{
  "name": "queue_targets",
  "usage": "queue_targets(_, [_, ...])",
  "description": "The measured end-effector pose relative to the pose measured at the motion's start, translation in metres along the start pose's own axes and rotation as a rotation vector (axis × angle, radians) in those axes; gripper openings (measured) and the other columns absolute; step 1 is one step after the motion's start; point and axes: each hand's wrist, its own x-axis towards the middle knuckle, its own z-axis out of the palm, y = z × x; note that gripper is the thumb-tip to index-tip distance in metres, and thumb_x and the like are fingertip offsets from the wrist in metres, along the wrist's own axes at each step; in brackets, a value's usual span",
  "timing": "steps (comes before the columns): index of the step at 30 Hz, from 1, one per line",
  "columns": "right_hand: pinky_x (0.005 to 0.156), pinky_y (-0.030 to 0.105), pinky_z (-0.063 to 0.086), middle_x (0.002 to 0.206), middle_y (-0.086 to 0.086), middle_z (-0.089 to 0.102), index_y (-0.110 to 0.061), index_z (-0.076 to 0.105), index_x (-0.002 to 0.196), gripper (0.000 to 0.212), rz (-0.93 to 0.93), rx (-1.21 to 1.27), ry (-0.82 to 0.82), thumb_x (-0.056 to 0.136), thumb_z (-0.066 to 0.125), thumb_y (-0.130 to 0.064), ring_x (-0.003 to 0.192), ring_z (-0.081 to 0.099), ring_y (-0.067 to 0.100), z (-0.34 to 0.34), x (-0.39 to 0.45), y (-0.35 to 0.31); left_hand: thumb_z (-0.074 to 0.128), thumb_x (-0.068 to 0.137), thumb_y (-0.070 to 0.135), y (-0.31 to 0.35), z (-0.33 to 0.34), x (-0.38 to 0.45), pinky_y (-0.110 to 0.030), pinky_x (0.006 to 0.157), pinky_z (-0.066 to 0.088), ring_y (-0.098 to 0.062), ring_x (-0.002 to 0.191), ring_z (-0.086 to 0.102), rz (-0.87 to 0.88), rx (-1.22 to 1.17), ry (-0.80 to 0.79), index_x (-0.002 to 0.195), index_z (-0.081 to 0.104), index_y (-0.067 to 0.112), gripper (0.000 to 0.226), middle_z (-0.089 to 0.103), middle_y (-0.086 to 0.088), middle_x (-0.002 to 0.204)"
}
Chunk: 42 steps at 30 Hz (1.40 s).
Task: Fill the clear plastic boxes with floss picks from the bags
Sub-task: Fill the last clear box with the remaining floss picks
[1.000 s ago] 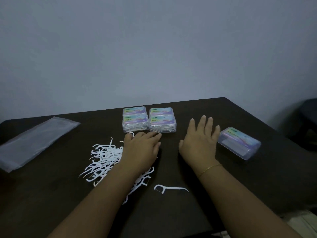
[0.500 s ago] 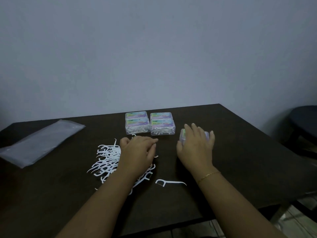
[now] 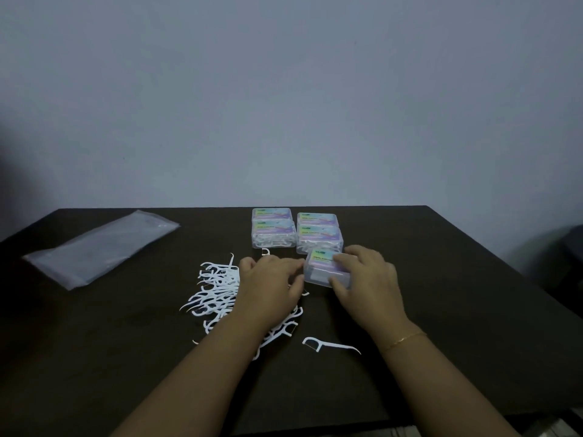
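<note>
Right hand [image 3: 367, 279] grips a clear rectangular plastic box [image 3: 323, 269] with pastel label, left hand [image 3: 269, 287] relaxed over loose white plastic floss picks [image 3: 214, 294] beside it.

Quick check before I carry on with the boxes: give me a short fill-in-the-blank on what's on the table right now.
1. The right hand grips a clear plastic box that lies just in front of the ____ closed boxes at the back.
2. The left hand rests over the pile of loose ____.
3. One single pick lies apart from the pile, on the dark ____ between the two forearms.
4. The flat plastic bag lies at the table's far ____ side.

Missing words: four; floss picks; table; left
</note>
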Motion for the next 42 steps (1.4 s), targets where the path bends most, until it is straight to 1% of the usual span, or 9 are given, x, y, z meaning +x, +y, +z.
queue_targets(3, [0.067,0.035,0.051,0.097,-0.002,0.070,-0.021,0.073,0.096,0.036,-0.138,-0.057,0.012,0.062,0.083,-0.019,0.089,0.067,0.019,0.009,0.003,-0.002,0.045,0.095,0.045,0.002,0.000,0.001,-0.031,0.091,0.016,-0.008,0.124,0.038,-0.018,0.027,-0.033,0.148,0.025,0.034,0.058,0.055,0.010,0.124])
queue_targets(8, [0.057,0.032,0.054,0.079,0.002,0.071,-0.016,0.073,0.082,0.031,-0.212,-0.156,-0.032,0.054,0.086,-0.018,0.072,0.068,0.018,0.008,0.006,-0.009,0.049,0.090,0.054,0.000,0.000,0.002,-0.030,0.092,0.015,-0.008,0.125,0.036,-0.023,0.039,-0.026,0.152,0.002,0.030,0.081,0.051,0.007,0.130])
queue_targets(15, [0.081,0.032,0.046,0.112,0.007,0.063,-0.012,0.061,0.113,0.027,-0.313,-0.190,-0.150,0.088,0.058,-0.021,0.097,0.060,0.022,0.002,0.004,-0.020,0.056,0.075,0.073,-0.014,0.004,0.014,-0.033,0.106,0.013,-0.008,0.132,0.032,-0.056,-0.064,-0.148,0.150,-0.014,0.028,0.111,0.042,0.007,0.145])
queue_targets(19, [0.093,0.032,0.040,0.127,0.006,0.053,-0.013,0.050,0.127,0.034,-0.363,-0.183,-0.204,0.096,0.044,-0.025,0.113,0.051,0.021,0.000,0.007,-0.023,0.065,0.076,0.062,-0.012,-0.001,0.021,-0.031,0.105,0.011,-0.005,0.133,0.030,-0.025,-0.174,-0.231,0.150,-0.016,0.024,0.116,0.049,0.016,0.139])
queue_targets(26, [0.086,0.028,0.046,0.113,-0.001,0.066,-0.026,0.058,0.124,0.034,-0.285,-0.050,-0.187,0.092,0.047,-0.032,0.097,0.059,0.016,-0.026,0.034,-0.012,0.070,0.075,0.058,-0.013,0.000,0.021,-0.033,0.107,0.016,-0.011,0.129,0.027,-0.072,-0.230,-0.260,0.148,-0.019,0.027,0.120,0.055,0.020,0.133])
queue_targets(30, [0.090,0.033,0.042,0.116,0.003,0.064,-0.019,0.060,0.123,0.031,-0.123,0.101,0.009,0.093,0.054,-0.022,0.106,0.057,0.021,-0.013,0.050,-0.008,0.068,0.074,0.060,-0.015,0.004,0.023,-0.038,0.110,0.013,-0.007,0.136,0.024,-0.051,-0.201,-0.263,0.148,-0.021,0.025,0.121,0.053,0.022,0.134])
queue_targets(32, [0.093,0.039,0.039,0.122,0.006,0.058,-0.018,0.057,0.128,0.035,-0.097,0.080,0.068,0.093,0.053,-0.020,0.114,0.052,0.024,0.001,0.054,-0.004,0.066,0.075,0.062,-0.017,0.007,0.024,-0.040,0.111,0.013,-0.005,0.137,0.025,-0.035,-0.178,-0.260,0.148,-0.021,0.023,0.120,0.052,0.023,0.135])
queue_targets(37, [0.111,0.041,0.018,0.150,0.000,0.027,-0.025,0.005,0.151,0.060,0.103,0.075,-0.197,0.100,0.034,-0.037,0.139,0.017,0.019,0.014,0.059,0.007,0.060,0.078,0.063,-0.017,0.010,0.024,-0.038,0.109,0.013,-0.005,0.137,0.026,-0.009,-0.137,-0.245,0.149,-0.019,0.022,0.114,0.050,0.023,0.137])
queue_targets(42, [0.117,0.046,0.000,0.159,-0.006,0.002,-0.029,-0.001,0.151,0.062,0.093,0.179,-0.267,0.100,0.035,-0.036,0.146,-0.004,0.016,0.013,0.059,0.010,0.057,0.079,0.064,-0.016,0.012,0.024,-0.037,0.105,0.013,-0.006,0.136,0.029,-0.003,-0.096,-0.220,0.150,-0.015,0.023,0.109,0.050,0.021,0.137])
